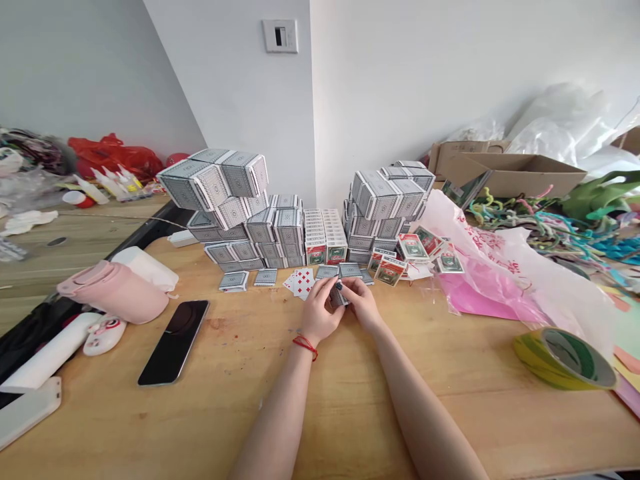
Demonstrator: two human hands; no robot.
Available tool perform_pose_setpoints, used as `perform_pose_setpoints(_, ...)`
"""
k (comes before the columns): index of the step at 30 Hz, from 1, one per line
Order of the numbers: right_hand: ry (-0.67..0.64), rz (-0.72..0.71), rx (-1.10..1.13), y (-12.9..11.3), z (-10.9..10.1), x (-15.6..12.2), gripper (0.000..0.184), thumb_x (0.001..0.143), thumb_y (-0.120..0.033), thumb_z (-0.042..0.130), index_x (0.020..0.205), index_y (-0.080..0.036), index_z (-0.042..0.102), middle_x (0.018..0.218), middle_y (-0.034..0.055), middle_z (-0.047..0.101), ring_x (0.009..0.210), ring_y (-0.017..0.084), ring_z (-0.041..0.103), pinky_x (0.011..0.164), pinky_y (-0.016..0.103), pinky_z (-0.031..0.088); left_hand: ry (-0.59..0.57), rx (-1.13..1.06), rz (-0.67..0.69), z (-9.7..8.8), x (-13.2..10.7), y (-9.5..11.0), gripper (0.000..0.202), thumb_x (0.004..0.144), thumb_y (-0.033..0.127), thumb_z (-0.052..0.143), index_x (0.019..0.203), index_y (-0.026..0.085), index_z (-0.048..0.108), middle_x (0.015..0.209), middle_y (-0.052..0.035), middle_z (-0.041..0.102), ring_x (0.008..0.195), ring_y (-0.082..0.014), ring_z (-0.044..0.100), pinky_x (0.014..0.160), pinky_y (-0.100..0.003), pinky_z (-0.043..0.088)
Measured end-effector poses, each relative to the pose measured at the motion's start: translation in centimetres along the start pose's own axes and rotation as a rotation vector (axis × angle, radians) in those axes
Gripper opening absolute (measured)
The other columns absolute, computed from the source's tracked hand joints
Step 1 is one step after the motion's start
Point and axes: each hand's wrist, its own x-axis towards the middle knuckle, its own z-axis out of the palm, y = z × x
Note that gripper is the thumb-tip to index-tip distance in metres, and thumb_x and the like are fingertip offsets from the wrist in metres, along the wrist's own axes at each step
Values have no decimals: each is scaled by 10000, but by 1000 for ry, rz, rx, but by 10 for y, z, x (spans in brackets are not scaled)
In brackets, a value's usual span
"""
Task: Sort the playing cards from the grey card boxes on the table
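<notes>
At the table's middle, my left hand and my right hand close together on a grey-backed playing card piece. Fingers cover much of it, and a small dark spot at their tips is too small to name. Just beyond the hands lie flat grey-backed cards and a few face-up red diamond cards. Farther left are more grey cards. Behind them rise a left stack of grey card-covered blocks and a right stack of similar blocks.
Between the stacks stand rows of card boxes. Loose card boxes and a plastic bag lie right. Yellow tape sits near the right edge. A phone and a pink cup are left. A cardboard box stands behind.
</notes>
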Motion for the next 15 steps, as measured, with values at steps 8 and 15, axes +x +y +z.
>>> perform_pose_setpoints(8,52,-50,-58,-4,4,-2,316,639,-403,667,863,-201,571,843,26,613,794,170,560,732,305,429,11,3,-25,4,0,2,555,677,137,549,1213,219,428,1183,-85,473,1074,-213,476,893,-373,436)
perform_pose_setpoints(15,135,-16,-11,3,1,0,309,673,-435,630,871,-204,575,828,20,598,751,164,548,657,287,433,38,-30,-73,4,-1,1,573,661,124,556,1211,216,426,1184,-92,461,969,-184,522,793,-325,474)
